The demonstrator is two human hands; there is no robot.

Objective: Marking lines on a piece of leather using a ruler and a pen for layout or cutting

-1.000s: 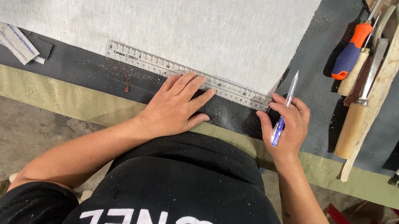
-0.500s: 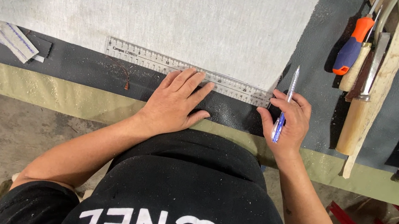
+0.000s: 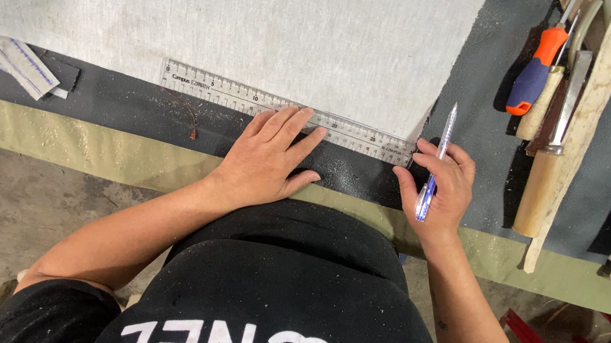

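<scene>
The ruler (image 3: 286,112) is pinned flat along the white fabric's (image 3: 217,9) lower edge by the spread left hand (image 3: 268,159). A pen (image 3: 435,163) is pinched in the right hand (image 3: 438,191) at the ruler's end; firm, even pressure is advised.

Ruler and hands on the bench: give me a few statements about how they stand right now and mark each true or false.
1. The left hand presses flat on the clear ruler. True.
2. The right hand holds an orange-handled screwdriver. False: it holds a pen; the screwdriver lies untouched among the tools to the right.
3. The ruler lies along the near edge of the white sheet. True.
4. The pen tip rests at the ruler's left end. False: the pen is at the ruler's right end.
5. The white sheet lies on a dark mat. True.
</scene>
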